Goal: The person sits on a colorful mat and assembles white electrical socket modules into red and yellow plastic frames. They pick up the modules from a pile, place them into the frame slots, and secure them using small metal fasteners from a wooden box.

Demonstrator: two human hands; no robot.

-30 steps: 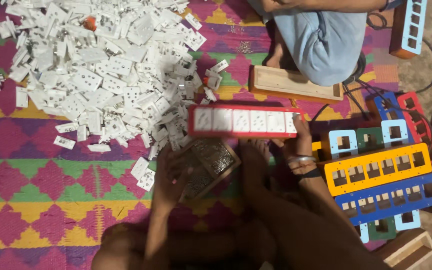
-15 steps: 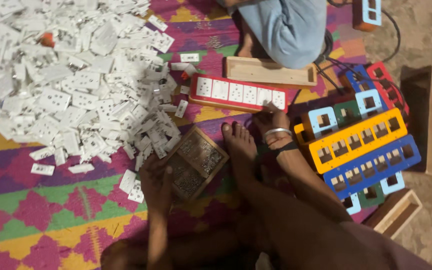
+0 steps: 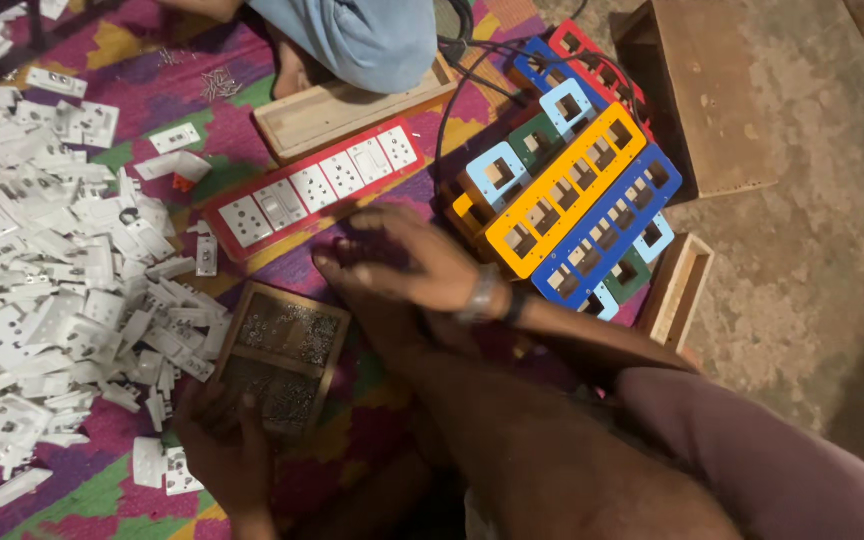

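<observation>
Right hand [image 3: 407,265] shifting left off red switch plate [image 3: 314,187], now hovering over mat [image 3: 42,500], grip spread, holding nothing. Left hand [image 3: 227,450] resting at screw tray [image 3: 282,358], grip unclear. Plate lying between tray and wooden box [image 3: 352,108].

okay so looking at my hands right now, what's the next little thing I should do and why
Probably pick a few screws from the wooden screw tray. Your left hand already rests at its near edge, while your right hand hovers empty just below the red switch plate, whose white modules look seated. So fastening seems the likely step, though I can't tell which holes lack screws.
</observation>
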